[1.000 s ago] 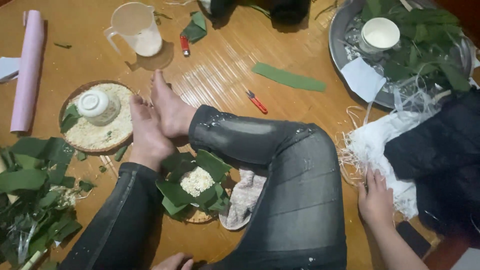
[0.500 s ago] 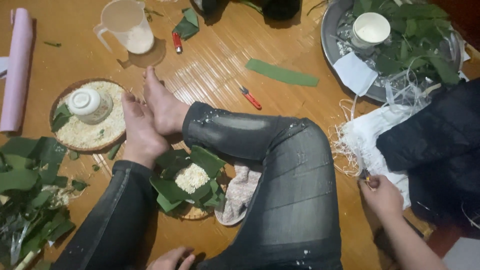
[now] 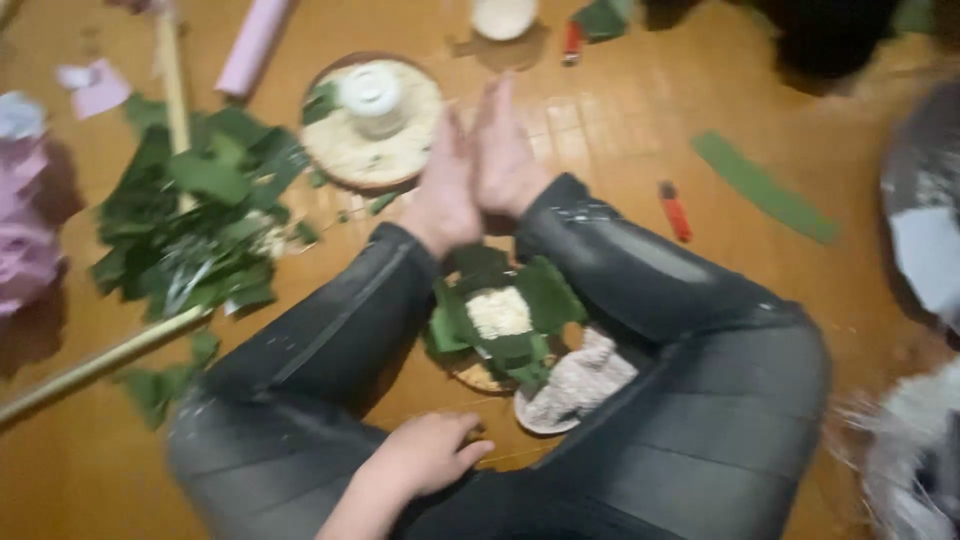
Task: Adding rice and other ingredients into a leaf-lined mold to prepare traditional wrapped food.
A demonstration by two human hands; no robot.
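Left hand (image 3: 425, 455): rests low between the crossed legs, fingers curled loosely inward, nothing visibly held; whether a thin strand lies under it cannot be told through the blur. Right hand: out of view.

Leaf-lined round tray (image 3: 500, 335): set on the wooden floor (image 3: 620, 130) in the hollow between shins and lap, just ahead of the left hand, so the work sits close in. Overlapping green leaves cup a mound of white rice (image 3: 498, 312) at the middle, edges turned up to contain it.

Crumpled pale cloth (image 3: 578, 380): touching the tray's near right edge, tucked against the thigh.

Bare feet (image 3: 478, 170): pressed sole to sole beyond the tray, closing off its far side.

Rice basket with white cup (image 3: 372, 110): just beyond the feet, cup standing upright in the grain.

Heap of green leaves (image 3: 195, 220): left of the knee, crossed by a bamboo pole (image 3: 95, 365).

Single leaf strip (image 3: 765, 187) and red lighter (image 3: 676, 210): lying apart on open floor to the right, where the most free room remains.

Pink roll (image 3: 255, 45): far left edge.
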